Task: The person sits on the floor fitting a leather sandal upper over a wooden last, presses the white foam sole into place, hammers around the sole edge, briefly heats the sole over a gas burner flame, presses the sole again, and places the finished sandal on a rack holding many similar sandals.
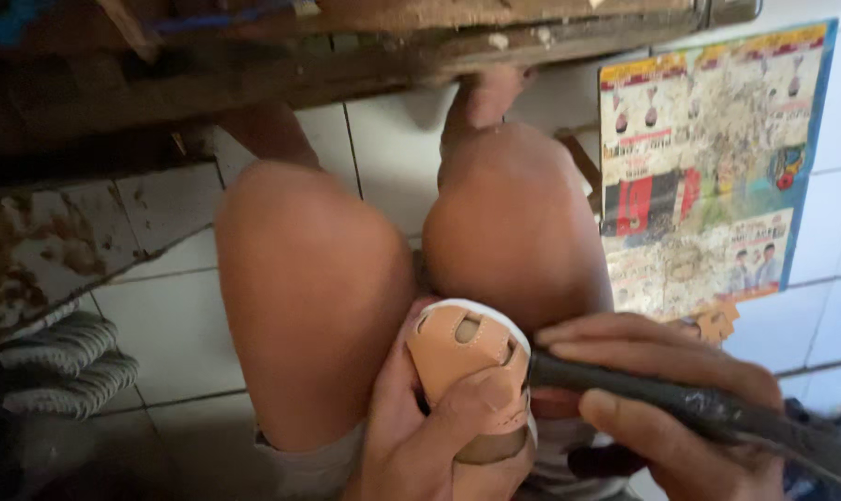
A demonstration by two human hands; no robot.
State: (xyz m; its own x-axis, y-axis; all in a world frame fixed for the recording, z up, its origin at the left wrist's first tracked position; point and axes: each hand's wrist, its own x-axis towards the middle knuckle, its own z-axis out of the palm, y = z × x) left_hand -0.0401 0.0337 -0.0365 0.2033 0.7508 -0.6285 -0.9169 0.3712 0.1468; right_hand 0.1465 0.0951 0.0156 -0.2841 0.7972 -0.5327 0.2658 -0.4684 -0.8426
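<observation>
I am sitting down, and my two bare knees (411,269) fill the middle of what I see. I will tell where things are by my knees.

Just below my knees, in my lap, is a small tan shoe (467,357) with a white sole. It has little cut-out holes on top. The toe end touches the spot where my knees meet.

My left hand (430,427) is under the shoe and around it. My fingers are curled shut on it, and my thumb (476,399) presses on the tan top. I hold it tight.

My right hand (653,399) is below my right knee, right beside the shoe. It is closed around a dark tool (680,404) with a long black handle. The tip of the tool touches the side of the shoe. I cannot see the very tip well.

To the right of my knees, a flat board with a colourful printed sheet (708,167) leans over the white tile floor (170,334). Above my knees is the edge of an old wooden bench (346,46). Far to the left of my knees, some grey ridged soles (63,357) lie in a stack on the floor.
</observation>
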